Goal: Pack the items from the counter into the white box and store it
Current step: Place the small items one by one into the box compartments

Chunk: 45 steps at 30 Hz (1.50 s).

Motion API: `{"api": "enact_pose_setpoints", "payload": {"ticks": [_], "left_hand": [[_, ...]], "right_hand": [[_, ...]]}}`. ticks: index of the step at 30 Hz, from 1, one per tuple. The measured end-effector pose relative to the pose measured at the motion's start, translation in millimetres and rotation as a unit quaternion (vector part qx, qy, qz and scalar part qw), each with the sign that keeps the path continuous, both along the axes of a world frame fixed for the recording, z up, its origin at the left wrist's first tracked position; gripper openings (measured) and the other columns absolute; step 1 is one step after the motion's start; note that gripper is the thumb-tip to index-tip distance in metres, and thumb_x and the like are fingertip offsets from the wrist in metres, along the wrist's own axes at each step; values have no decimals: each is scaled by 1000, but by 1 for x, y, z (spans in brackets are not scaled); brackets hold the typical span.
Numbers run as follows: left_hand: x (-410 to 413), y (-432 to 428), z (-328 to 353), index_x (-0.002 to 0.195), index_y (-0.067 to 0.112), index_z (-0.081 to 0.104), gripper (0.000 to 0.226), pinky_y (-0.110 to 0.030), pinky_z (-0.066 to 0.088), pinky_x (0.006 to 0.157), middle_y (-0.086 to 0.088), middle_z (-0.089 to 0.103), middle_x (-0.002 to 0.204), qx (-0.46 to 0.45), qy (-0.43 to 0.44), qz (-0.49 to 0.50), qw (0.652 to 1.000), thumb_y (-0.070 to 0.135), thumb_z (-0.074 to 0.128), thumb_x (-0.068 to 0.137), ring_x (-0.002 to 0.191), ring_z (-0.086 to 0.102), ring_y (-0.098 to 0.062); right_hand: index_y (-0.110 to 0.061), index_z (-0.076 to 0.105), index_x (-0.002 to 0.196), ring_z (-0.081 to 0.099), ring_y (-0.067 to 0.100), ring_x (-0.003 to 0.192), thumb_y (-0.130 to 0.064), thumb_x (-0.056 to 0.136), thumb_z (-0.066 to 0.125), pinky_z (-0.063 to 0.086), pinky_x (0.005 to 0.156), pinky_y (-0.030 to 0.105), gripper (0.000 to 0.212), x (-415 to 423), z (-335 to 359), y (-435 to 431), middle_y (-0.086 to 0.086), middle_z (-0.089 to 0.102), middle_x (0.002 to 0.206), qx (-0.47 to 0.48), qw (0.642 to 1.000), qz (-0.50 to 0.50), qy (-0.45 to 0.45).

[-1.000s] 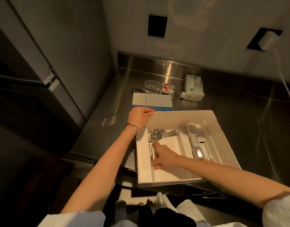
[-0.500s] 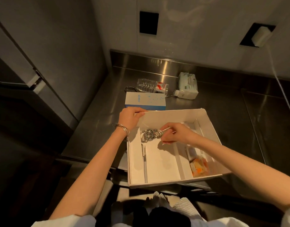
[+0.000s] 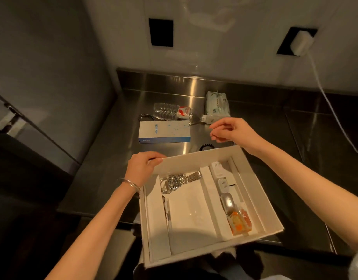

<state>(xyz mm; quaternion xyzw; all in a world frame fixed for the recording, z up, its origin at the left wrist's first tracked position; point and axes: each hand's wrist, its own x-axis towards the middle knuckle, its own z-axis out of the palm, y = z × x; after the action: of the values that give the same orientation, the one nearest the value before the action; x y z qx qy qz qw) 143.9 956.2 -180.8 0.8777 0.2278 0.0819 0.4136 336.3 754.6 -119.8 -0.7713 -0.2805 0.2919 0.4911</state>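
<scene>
**Fig. White box (image 3: 194,159) at the near edge of the steel counter (image 3: 113,158), partly filled.**
The left hand (image 3: 141,166) is gripping the box's far left corner, fingers curled over the rim. The right hand (image 3: 232,131) is hovering beyond the far wall, fingers loosely curled and grasping nothing visible. The only legible writing, "ANKER", is showing on a blue-and-white carton (image 3: 164,131) lying on the counter, far of the box. The red-and-white label on the toppled water bottle (image 3: 174,113) is unreadable, as is the print on the tissue pack (image 3: 217,106). A black hair tie (image 3: 207,147) is lying just beyond the box's far wall. Inside, a steel watch (image 3: 174,182) is occupying the far end of the middle compartment, a pen (image 3: 168,213) is sitting in the narrow left slot, and the right channel is holding a white plug (image 3: 219,176), a silver case (image 3: 227,203) and an orange packet (image 3: 239,221).
</scene>
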Motion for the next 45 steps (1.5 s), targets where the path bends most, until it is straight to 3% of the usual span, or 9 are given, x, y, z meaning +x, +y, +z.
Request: {"api": "enact_pose_setpoints", "payload": {"ticks": [5, 9, 16, 22, 28, 36, 41, 43, 45], "left_hand": [[-3, -11, -3, 98, 17, 71, 18, -31, 48, 84, -3, 71, 97, 6, -7, 4, 1000, 15, 56, 88, 92, 59, -15], [0, -10, -3, 99, 17, 71, 18, -27, 46, 83, -3, 71, 98, 2, -2, 9, 1000, 16, 56, 88, 92, 59, -14], [-2, -13, -1, 100, 18, 70, 19, -15, 39, 76, -1, 71, 100, 2, 8, 19, 1000, 17, 54, 89, 94, 59, -12], [-1, -15, 4, 98, 17, 72, 20, -29, 45, 88, -3, 72, 101, -2, 12, 35, 999, 16, 53, 89, 95, 61, -15], [-2, -14, 1, 98, 18, 72, 20, -29, 46, 85, -2, 72, 101, 2, 11, 36, 999, 17, 54, 89, 93, 61, -15], [-2, -15, 0, 101, 17, 70, 20, -25, 44, 83, -3, 71, 103, 1, 10, 30, 999, 17, 54, 89, 95, 60, -14], [-2, -16, 3, 103, 16, 70, 21, -23, 44, 83, -4, 70, 106, -2, 18, 31, 999, 19, 53, 90, 95, 58, -13], [-1, -14, 3, 103, 16, 69, 21, -23, 44, 83, -4, 70, 107, -4, 18, 32, 999, 19, 53, 90, 95, 57, -13], [0, -13, 3, 103, 15, 70, 21, -24, 44, 85, -4, 70, 107, -8, 14, 33, 999, 19, 53, 90, 94, 58, -13]], "right_hand": [[-13, 64, 96, 67, 8, 75, -4, 86, 58, 56, 68, 13, 15, 18, -16, 10, 12, 67, 92, -37, 999, -9, 4], [-5, 67, 103, 59, 11, 89, -3, 86, 59, 48, 77, 16, 19, 25, -37, 26, 9, 65, 103, -147, 982, 32, -112], [-10, 66, 111, 58, 25, 110, -4, 84, 62, 45, 95, 31, 28, 30, -76, 72, 9, 60, 122, -292, 878, 249, -284], [-16, 63, 116, 56, 27, 110, -1, 82, 59, 44, 84, 30, 37, 37, -88, 87, 7, 60, 122, -367, 809, 299, -348], [-8, 52, 112, 54, 30, 95, -1, 88, 47, 42, 81, 35, 25, 52, -105, 77, 16, 58, 115, -442, 817, 210, -306], [-3, 59, 100, 53, 27, 86, -4, 83, 59, 45, 81, 34, 17, 52, -109, 68, 15, 62, 106, -502, 816, 191, -212], [-9, 50, 77, 46, 19, 71, -9, 92, 41, 43, 70, 19, 18, 61, -117, 75, 10, 48, 79, -490, 776, 240, -317], [-1, 56, 93, 56, 25, 86, -4, 86, 56, 50, 79, 18, 8, 57, -112, 79, 14, 58, 95, -486, 804, 210, -271], [-3, 56, 112, 58, 29, 101, -11, 81, 66, 50, 85, 32, 34, 51, -102, 80, 15, 61, 112, -450, 824, 178, -295]]}}
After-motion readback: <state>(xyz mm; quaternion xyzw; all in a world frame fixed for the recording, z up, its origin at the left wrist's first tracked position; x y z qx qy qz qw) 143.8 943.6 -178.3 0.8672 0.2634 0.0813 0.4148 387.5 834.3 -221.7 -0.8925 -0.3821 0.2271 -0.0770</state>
